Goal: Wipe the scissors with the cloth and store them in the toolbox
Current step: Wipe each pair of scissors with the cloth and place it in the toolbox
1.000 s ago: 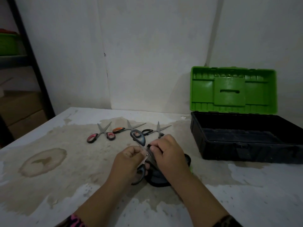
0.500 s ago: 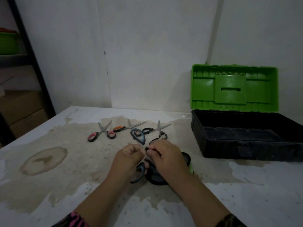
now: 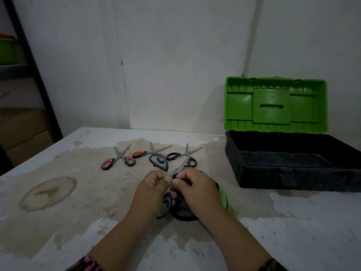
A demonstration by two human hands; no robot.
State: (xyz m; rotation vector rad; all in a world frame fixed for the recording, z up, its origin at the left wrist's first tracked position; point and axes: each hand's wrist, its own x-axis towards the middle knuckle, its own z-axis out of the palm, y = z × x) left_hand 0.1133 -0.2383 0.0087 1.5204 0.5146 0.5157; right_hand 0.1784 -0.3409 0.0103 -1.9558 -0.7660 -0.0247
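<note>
Steel blade (image 3: 182,166): sticking up and away from between the two hands, pointing toward the far side of the table.
Fingertips (image 3: 167,179): meeting in the middle, thumb and forefinger of each hand pinching the scissors close to the pivot.
Left hand (image 3: 154,185): curling its fingers inward, gripping the scissors from the left, knuckles facing up.
Right hand (image 3: 198,189): bending its fingers and pinching the base of the blade; something dark is showing at the fingertips, though what it is cannot be told.
Scissors (image 3: 159,162): grey-blue handles, being held open above the table, one loop rising beyond the left hand, the other hanging between the wrists.
Cloth (image 3: 183,211): dark, lying bunched on the table beneath the right hand, mostly hidden.
Spare pairs: pink-handled pair (image 3: 118,160), orange-handled pair (image 3: 150,152) and black-handled pair (image 3: 182,155) are lying in a row beyond the hands.
Toolbox (image 3: 283,178): sitting open at the right, well apart from the hands, its green lid (image 3: 275,104) standing upright by the wall.
Table (image 3: 58,222): pale, showing brown stains.
</note>
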